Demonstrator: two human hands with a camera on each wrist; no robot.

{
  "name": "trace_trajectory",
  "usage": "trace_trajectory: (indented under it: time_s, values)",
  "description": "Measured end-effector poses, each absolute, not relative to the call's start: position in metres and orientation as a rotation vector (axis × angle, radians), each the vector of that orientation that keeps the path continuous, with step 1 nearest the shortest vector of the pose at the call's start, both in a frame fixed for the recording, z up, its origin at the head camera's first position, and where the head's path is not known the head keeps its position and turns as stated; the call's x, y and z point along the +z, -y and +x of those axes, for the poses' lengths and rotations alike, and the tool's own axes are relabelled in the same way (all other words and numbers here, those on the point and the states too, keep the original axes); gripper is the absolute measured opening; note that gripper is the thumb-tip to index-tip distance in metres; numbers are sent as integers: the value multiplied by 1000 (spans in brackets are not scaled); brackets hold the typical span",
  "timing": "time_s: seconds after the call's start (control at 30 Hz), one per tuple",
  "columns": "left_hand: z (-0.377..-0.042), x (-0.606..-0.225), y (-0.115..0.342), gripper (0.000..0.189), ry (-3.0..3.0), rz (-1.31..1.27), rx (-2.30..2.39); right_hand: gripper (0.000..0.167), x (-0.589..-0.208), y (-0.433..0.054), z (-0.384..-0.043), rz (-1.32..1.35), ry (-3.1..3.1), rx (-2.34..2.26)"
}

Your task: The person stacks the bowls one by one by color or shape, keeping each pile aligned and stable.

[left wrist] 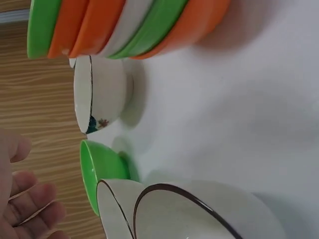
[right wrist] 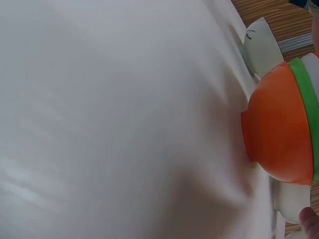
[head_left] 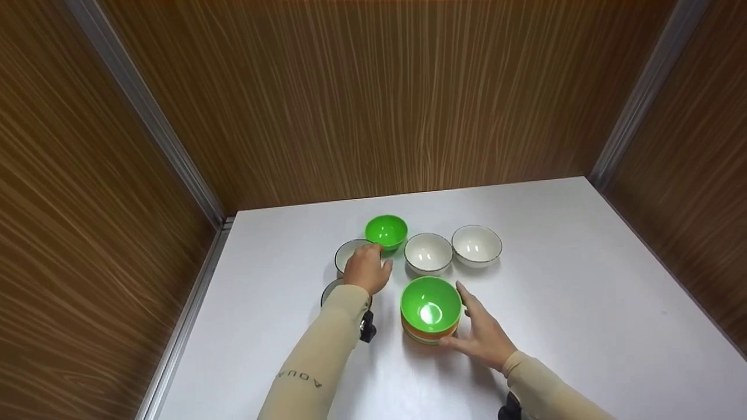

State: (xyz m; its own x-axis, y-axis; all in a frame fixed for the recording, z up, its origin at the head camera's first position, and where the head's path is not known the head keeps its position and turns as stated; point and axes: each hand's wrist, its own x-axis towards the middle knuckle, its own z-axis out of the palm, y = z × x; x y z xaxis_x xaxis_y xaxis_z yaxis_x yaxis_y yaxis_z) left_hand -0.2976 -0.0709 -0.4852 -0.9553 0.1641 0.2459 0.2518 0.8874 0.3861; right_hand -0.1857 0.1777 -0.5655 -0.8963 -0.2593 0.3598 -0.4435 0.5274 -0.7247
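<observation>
Left hand (head_left: 367,269) reaches over the bowls at ten o'clock from the stack of bowls (head_left: 430,309), its fingers loosely bent and holding nothing; in its wrist view they stand apart from the small green bowl (head_left: 386,231). Right hand (head_left: 481,338) grips the stack from its four o'clock side, thumb near five and fingers near two. The stack stands upright on the white table (head_left: 560,326), a green bowl uppermost over orange, white and green layers.

From the stack, the small green bowl lies at eleven o'clock, one white bowl (head_left: 428,255) at twelve and another white bowl (head_left: 476,246) at one. Two dark-rimmed bowls, the farther one (head_left: 345,255) and the nearer one (head_left: 330,291), sit at ten and nine, partly hidden by the left arm.

By their gloss, the coloured bowls are probably stiff, light and rather slick; the white ones may be heavier and easier to chip. For the small green bowl, a thumb-and-finger pinch across the rim at nine or twelve o'clock seems best, while the stack is better cupped low, around its lower layers, so nothing slides apart
</observation>
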Motion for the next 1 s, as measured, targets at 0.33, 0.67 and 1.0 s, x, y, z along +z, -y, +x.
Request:
trace_trajectory:
  time_s: [0.33, 0.67, 1.0]
  values:
    - [-315, -485, 71, 36, 2893, -309, -450, 113, -565, -175, -173, 599, 2534, 1340]
    - [-319, -505, 68, 33, 2878, -354, -281, 111, -566, -173, -159, 590, 2522, 1350]
    - [-314, -517, 59, 28, 2908, -443, -176, 109, -565, -174, -143, 564, 2528, 1387]
